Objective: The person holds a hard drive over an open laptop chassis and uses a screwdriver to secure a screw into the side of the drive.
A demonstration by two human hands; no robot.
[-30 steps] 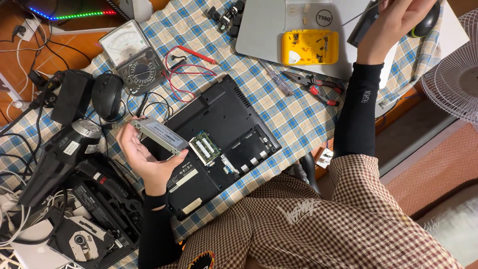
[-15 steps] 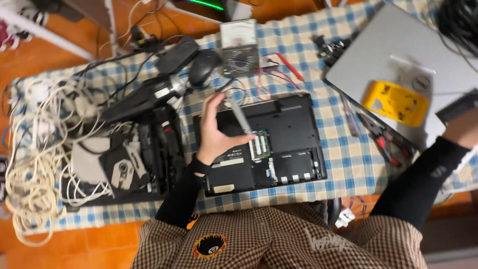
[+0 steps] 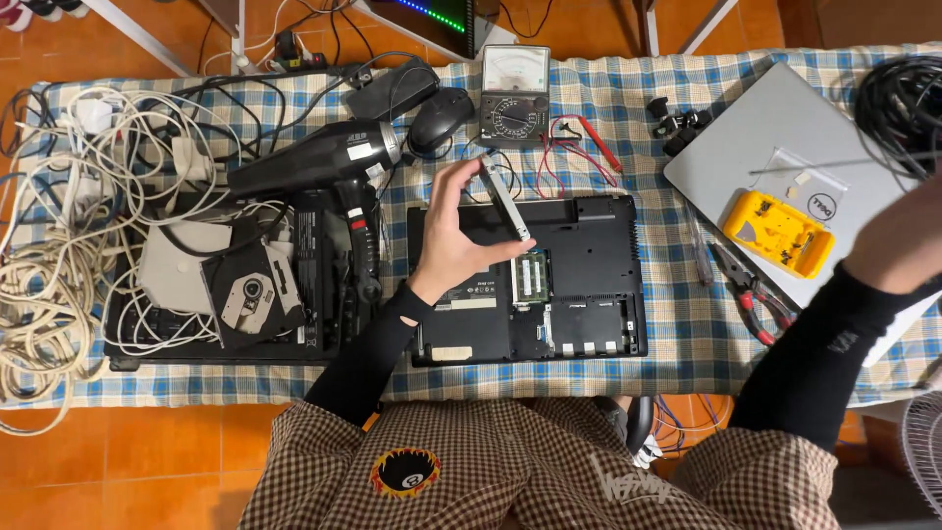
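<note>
At far left, tangled white cables [image 3: 49, 245]; next, black hair dryer [image 3: 324, 162]. Left hand [image 3: 453, 236] closed around a slim silver drive [image 3: 505, 196], raised above the opened black laptop base [image 3: 589, 285]. Farther right, red-handled pliers [image 3: 751, 294], yellow tool [image 3: 780, 231] on grey laptop [image 3: 775, 137]. Right hand [image 3: 898, 240] blurred at right edge, grip impossible to tell.

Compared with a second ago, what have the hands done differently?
The right hand has come down from the far silver laptop toward its near edge. The left hand still holds the flat silver drive above the opened black laptop, which stayed put.
</note>
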